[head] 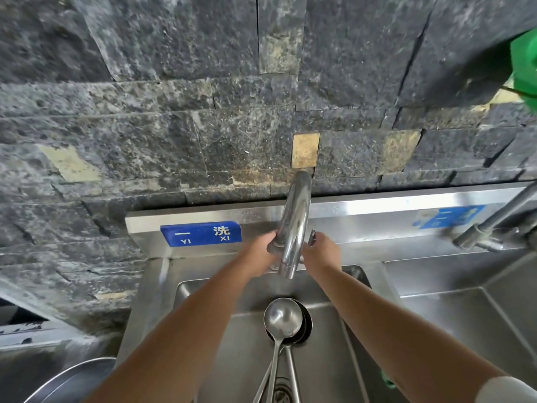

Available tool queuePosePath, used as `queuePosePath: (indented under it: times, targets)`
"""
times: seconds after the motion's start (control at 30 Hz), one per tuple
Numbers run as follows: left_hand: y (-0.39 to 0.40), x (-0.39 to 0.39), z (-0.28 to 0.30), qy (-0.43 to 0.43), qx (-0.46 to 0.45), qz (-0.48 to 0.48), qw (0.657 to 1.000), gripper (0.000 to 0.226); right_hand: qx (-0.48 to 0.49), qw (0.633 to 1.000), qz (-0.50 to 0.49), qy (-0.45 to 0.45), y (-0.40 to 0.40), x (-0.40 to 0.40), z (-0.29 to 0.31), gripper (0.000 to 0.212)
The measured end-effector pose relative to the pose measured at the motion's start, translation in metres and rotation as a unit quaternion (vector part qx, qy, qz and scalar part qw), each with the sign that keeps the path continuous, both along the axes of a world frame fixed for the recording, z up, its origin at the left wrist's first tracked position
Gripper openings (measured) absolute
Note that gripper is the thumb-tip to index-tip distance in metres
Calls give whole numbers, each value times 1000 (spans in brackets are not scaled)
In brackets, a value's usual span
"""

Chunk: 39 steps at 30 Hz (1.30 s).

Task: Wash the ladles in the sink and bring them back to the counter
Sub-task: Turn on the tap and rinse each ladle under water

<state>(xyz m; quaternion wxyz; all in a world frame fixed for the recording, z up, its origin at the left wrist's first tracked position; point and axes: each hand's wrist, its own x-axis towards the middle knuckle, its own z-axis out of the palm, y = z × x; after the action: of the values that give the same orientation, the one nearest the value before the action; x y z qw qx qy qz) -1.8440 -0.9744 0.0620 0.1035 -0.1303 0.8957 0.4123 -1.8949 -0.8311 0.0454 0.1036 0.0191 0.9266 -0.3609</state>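
While we look down from the head camera, the scene reads from the bottom of the frame upward:

Ladles: we see the ladles (pixel 283 319) stacked bowls-up at lower centre, lying in the sink (pixel 334 359), handles running down past the drain (pixel 281 392).
Water: a thin stream falls from the spout onto the top bowl.
Left hand: our left hand (pixel 263 251) at centre frame has its fingers curled round the tap's left handle.
Right hand: our right hand (pixel 322 253) pinches the small lever on the right of the tap (pixel 293 228); we cannot tell how the fingers lie beyond that.
Basin: a metal bowl (pixel 72 382) sits at the lower left corner.
Sign: a blue label (pixel 200 234) is fixed to the steel splashback, left of the tap.
Wall: dark stone tiles (pixel 145 112) fill the upper frame.
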Motion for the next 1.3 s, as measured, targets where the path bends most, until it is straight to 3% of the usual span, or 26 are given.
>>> queuePosePath:
  times: [0.07,0.23,0.37,0.6,1.0,1.3]
  targets:
    - [-1,-12,-4,-7,2,25,1000,23,20,1000,-3,3,-2,-6,-2,12]
    - [0,-24,-13,-2,26,63,998,35,54,998,4,17,-2,-17,-10,18]
    - [1,-26,-10,9,-52,22,998,8,75,996,40,15,0,-24,-11,21]
    - [4,-24,-9,37,-62,30,997,17,19,999,32,-10,1,-30,-5,15]
    - [6,-22,-11,47,-27,48,997,6,-4,999,39,5,5,-30,-7,23]
    - [5,-24,-15,51,-22,56,997,22,-76,997,-1,-12,6,-33,-13,22]
